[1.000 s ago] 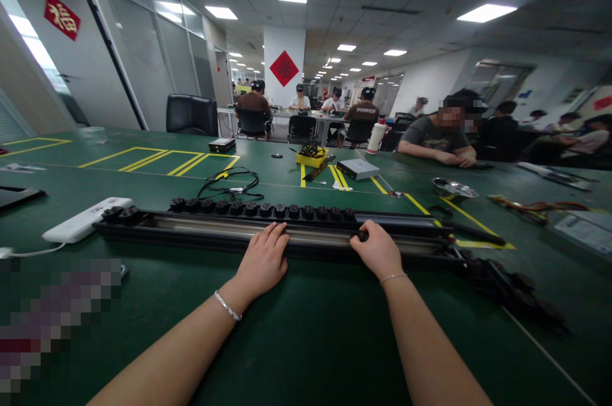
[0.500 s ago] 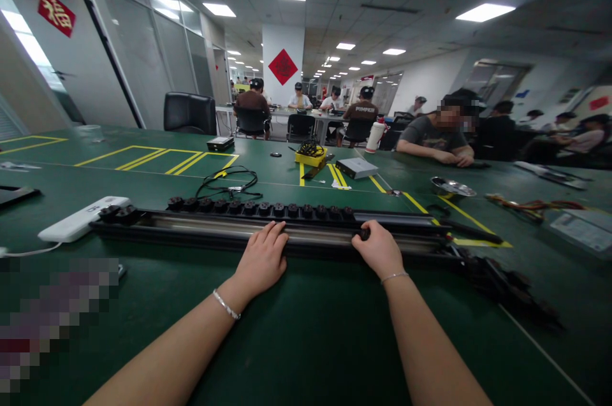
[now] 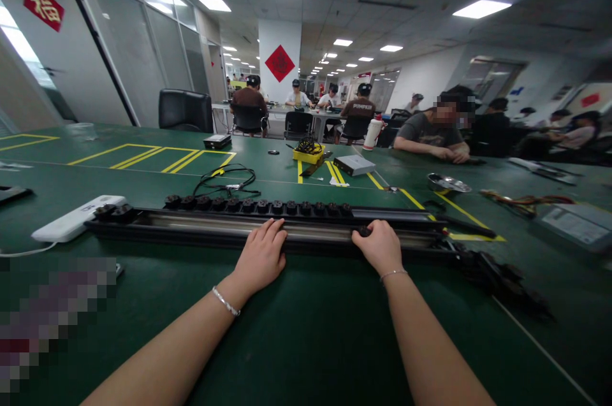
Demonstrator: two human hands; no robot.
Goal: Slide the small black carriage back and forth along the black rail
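Observation:
A long black rail with a shiny metal channel lies across the green table in front of me. Several small black round pieces stand in a row along its far side. My left hand grips the rail's near wall around its middle, fingers over the top and thumb low in front. Further right, my right hand is closed, pinching a small black round piece at the channel. My fingers partly cover that piece. A jumble of black parts lies by the rail's right end.
A white power strip sits beside the rail's left end. Behind the rail are a black cable, a yellow box, a grey box and a metal bowl. A person sits across the table, at the right.
The view has shifted slightly, so everything sits a little further left and higher. Both hands keep their places on the rail and the small piece.

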